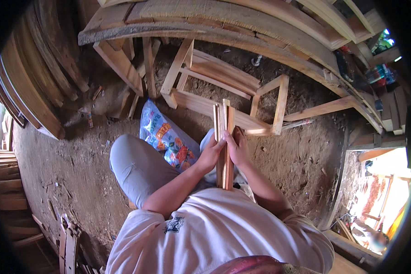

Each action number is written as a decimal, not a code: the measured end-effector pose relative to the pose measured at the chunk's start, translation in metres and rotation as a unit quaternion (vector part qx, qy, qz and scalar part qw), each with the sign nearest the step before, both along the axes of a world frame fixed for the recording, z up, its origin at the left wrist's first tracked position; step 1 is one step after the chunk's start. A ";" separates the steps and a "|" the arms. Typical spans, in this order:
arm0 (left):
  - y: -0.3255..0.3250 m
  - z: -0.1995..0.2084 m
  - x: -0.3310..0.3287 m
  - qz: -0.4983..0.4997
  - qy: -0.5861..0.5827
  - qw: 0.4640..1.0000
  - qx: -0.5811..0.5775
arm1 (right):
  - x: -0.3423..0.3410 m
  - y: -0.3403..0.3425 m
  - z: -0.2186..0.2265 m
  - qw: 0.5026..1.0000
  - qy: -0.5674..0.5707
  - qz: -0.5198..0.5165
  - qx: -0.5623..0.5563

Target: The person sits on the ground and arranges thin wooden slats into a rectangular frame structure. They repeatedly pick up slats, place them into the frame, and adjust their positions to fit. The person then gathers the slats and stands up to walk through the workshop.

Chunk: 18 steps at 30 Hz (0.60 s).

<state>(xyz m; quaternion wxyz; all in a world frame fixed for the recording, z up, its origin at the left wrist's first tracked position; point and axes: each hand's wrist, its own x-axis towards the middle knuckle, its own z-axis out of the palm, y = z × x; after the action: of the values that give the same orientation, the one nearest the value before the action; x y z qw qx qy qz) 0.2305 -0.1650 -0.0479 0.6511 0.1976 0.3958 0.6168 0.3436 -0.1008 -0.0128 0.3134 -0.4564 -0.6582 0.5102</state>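
Note:
A bundle of several thin wooden slats stands upright against my lap, its lower ends near my shirt. My left hand is closed on the bundle's left side. From the right, my right hand grips the same slats, with its thumb next to the left one. The slats' upper ends are uneven and slightly fanned apart. Just beyond them lies a wooden frame of joined bars on the dirt floor. A blue printed plastic sack rests between my legs, close to my left forearm.
A long workbench of rough planks spans the far side, with more wooden frames on top. Tall boards lean at the left. Scrap wood lies at lower left on the dirt floor. A bright opening is at the right.

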 end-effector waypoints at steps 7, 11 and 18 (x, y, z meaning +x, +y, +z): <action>0.007 0.041 -0.020 -0.114 -0.081 0.990 0.035 | 0.003 0.019 0.049 0.991 -0.091 0.040 0.094; 0.009 0.069 -0.026 -0.109 -0.046 0.992 0.052 | 0.008 0.017 0.068 0.993 -0.075 0.072 0.048; 0.039 0.139 -0.033 0.072 0.004 0.993 0.095 | 0.022 -0.012 0.150 0.970 -0.102 0.150 0.164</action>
<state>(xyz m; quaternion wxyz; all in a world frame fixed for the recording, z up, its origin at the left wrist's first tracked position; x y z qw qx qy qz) 0.1976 -0.1264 0.0907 0.5815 0.2318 0.3517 0.6960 0.3653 -0.1123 0.1369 0.2355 -0.3447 -0.8221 0.3871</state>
